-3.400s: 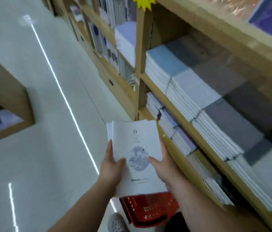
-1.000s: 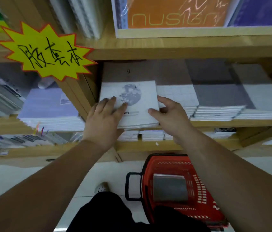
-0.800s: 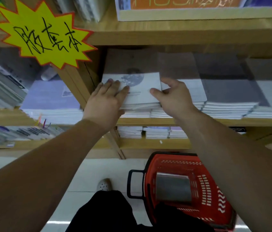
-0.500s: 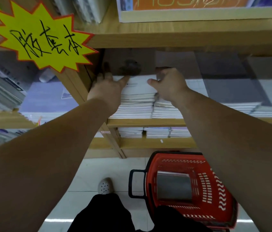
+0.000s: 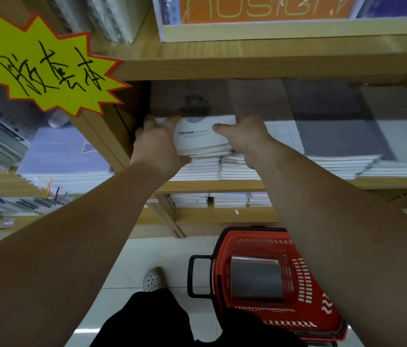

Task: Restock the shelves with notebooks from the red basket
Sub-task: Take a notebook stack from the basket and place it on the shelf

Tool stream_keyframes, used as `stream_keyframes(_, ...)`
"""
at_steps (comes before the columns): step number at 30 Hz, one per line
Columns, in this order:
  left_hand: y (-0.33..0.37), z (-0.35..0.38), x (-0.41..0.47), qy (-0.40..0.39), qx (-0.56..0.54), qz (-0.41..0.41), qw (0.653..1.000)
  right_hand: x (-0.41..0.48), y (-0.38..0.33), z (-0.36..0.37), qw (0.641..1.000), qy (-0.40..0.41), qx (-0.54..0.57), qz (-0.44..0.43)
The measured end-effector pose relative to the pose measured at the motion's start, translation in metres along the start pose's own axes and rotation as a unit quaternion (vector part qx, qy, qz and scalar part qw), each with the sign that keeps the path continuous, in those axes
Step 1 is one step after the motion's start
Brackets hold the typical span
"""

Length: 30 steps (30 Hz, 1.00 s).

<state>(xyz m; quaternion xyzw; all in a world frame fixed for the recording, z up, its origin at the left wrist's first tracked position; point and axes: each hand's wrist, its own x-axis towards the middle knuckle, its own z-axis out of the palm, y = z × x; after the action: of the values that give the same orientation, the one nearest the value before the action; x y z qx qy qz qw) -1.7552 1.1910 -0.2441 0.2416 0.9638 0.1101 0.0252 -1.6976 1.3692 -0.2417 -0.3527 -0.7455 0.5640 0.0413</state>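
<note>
Lifted and bowed off the stack since a moment ago: thin white DARING notebooks (image 5: 201, 140), gripped at either front corner by left hand (image 5: 158, 144) and right hand (image 5: 243, 136), fingers curled, on the wooden shelf (image 5: 210, 185). Below the right hand, red plastic basket (image 5: 310, 284) with a grey notebook (image 5: 255, 280) inside. Up-left of the left hand, yellow starburst sign (image 5: 42, 68).

"DARING" on white notebook (image 5: 201, 139), "nusign" on orange cover (image 5: 260, 10), "胶套本" on yellow sign (image 5: 44, 68)
</note>
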Motion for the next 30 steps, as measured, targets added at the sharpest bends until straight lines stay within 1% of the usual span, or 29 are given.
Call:
stream_keyframes(5,0.013,0.001,-0.009,0.026,-0.096,0.022,0.995,0.002,0.002,-0.022,1.0,-0.005,0.013,0.008)
stream_keyframes(10,0.058,0.015,-0.021,0.063,-0.163,0.039,0.984,-0.001,0.019,-0.066,0.994,0.017,0.086,-0.063)
stream_keyframes(12,0.081,0.02,-0.019,0.063,-0.171,0.058,0.982,0.0,0.028,-0.09,0.992,0.041,0.099,-0.072)
stream_keyframes(14,0.105,0.027,-0.013,0.051,-0.168,0.078,0.981,0.004,0.039,-0.115,0.99,0.062,0.11,-0.07)
stream_keyframes(17,0.13,0.036,-0.003,0.005,-0.142,0.104,0.984,0.009,0.058,-0.141,0.991,0.076,0.098,-0.055)
stream_keyframes(19,0.137,0.041,0.002,-0.031,-0.089,0.123,0.988,0.012,0.069,-0.147,0.994,0.089,0.045,-0.047)
stream_keyframes(21,0.139,0.043,0.004,-0.05,-0.03,0.136,0.989,0.016,0.073,-0.147,0.994,0.091,-0.014,-0.055)
stream_keyframes(24,0.13,0.043,0.004,-0.045,0.001,0.136,0.99,0.024,0.068,-0.139,0.993,0.067,-0.065,-0.072)
stream_keyframes(30,0.115,0.038,0.003,0.012,-0.045,0.122,0.991,0.025,0.066,-0.127,0.993,0.062,-0.077,-0.066)
